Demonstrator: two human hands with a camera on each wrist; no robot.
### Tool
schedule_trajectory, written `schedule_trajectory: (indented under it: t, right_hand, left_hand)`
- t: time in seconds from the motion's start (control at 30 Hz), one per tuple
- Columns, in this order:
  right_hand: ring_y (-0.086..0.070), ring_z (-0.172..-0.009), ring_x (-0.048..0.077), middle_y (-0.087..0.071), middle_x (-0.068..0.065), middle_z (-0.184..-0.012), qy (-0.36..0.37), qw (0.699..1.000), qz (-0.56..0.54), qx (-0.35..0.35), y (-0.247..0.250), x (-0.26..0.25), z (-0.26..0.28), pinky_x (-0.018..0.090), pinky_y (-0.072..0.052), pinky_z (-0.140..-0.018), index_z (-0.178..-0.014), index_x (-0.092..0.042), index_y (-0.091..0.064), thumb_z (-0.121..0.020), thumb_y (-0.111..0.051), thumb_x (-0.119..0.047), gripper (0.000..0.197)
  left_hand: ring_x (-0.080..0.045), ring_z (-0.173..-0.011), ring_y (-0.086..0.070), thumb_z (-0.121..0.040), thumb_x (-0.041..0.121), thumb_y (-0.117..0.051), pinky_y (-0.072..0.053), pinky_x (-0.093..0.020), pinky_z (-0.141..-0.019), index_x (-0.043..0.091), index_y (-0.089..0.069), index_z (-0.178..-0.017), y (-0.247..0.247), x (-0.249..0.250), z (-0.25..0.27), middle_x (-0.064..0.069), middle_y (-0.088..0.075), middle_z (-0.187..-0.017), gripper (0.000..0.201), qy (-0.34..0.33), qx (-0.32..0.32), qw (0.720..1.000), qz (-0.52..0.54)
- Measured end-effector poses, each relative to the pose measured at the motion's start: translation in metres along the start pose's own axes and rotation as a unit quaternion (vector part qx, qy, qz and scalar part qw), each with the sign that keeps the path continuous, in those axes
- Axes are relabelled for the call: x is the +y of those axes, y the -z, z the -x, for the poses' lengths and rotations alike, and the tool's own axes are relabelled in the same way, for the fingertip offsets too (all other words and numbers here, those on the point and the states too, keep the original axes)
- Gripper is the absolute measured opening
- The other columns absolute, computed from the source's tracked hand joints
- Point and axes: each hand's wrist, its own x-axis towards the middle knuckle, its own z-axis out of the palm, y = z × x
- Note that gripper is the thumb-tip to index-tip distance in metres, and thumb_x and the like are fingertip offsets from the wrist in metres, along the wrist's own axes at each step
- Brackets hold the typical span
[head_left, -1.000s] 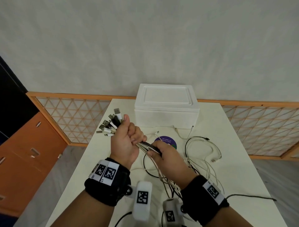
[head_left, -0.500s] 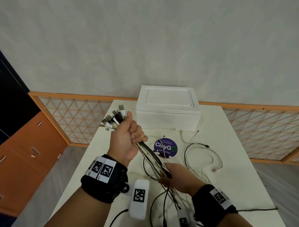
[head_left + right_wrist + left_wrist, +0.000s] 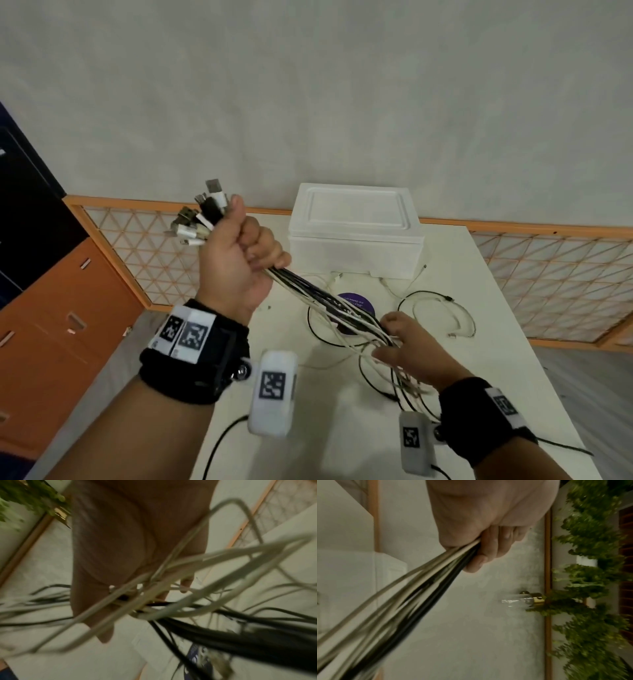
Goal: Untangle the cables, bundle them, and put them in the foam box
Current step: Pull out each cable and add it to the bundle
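Fisted on the plug ends of the cables [image 3: 322,298], the left hand [image 3: 239,260] has risen; the right hand [image 3: 407,346] has slid down the strands, loosely curled round them — combing tangles toward the worktop [image 3: 513,394].

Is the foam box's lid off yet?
No, the lid sits closed on the foam box at the table's far edge.

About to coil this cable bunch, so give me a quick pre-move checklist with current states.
1. Left hand grips cable bundle below the plugs: ok.
2. Right hand around the strands lower down: ok.
3. All cables gathered: not ok, loose cables lie on the table.
4. Tails untangled: not ok, crossed in right wrist view.
5. Foam box open: not ok, lid on.
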Motion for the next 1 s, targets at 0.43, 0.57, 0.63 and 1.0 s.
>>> schedule_trajectory:
  t: [0.43,0.57,0.63,1.0]
  right_hand:
    - [-0.049,-0.057,0.001,-0.053,-0.009,-0.059,-0.058,0.977,0.179,-0.096,0.095,0.004,0.031,0.018,-0.033,-0.054,-0.061,-0.025,-0.054,-0.073,-0.071,-0.025,0.021]
    - [-0.049,-0.118,0.011,-0.053,-0.009,-0.129,-0.081,0.962,0.249,-0.078,0.077,-0.002,0.017,0.021,-0.039,-0.095,-0.124,-0.032,-0.052,-0.074,-0.064,-0.019,0.053]
    - [-0.038,-0.126,0.004,-0.038,-0.01,-0.141,-0.025,0.985,0.165,-0.05,0.063,-0.029,0.011,0.014,-0.029,-0.099,-0.14,-0.027,-0.037,-0.075,-0.067,-0.017,0.072]
    - [-0.045,-0.057,0.009,-0.046,-0.006,-0.064,0.058,0.996,-0.054,-0.049,-0.042,-0.081,0.008,0.033,-0.045,-0.059,-0.082,-0.012,-0.05,-0.091,-0.054,-0.042,0.032]
  left_hand:
    - [-0.012,-0.041,-0.012,-0.092,0.047,-0.05,-0.019,-0.023,-0.049,0.023,-0.03,-0.049,0.099,0.001,-0.041,0.007,-0.019,-0.046,0.053,0.037,0.264,0.962,0.06]
    - [-0.013,-0.037,-0.014,-0.094,0.044,-0.047,-0.021,-0.021,-0.048,0.023,-0.028,-0.048,0.078,-0.028,-0.032,0.006,-0.018,-0.044,0.054,0.07,0.235,0.968,0.049]
    - [-0.012,-0.035,-0.016,-0.095,0.045,-0.046,-0.022,-0.019,-0.045,0.023,-0.028,-0.047,0.057,-0.045,-0.022,0.006,-0.018,-0.043,0.056,0.094,0.199,0.975,0.04]
    - [-0.011,-0.033,-0.021,-0.095,0.043,-0.048,-0.031,-0.023,-0.047,0.021,-0.031,-0.046,0.024,-0.048,-0.001,0.005,-0.023,-0.04,0.056,0.142,0.136,0.98,0.036]
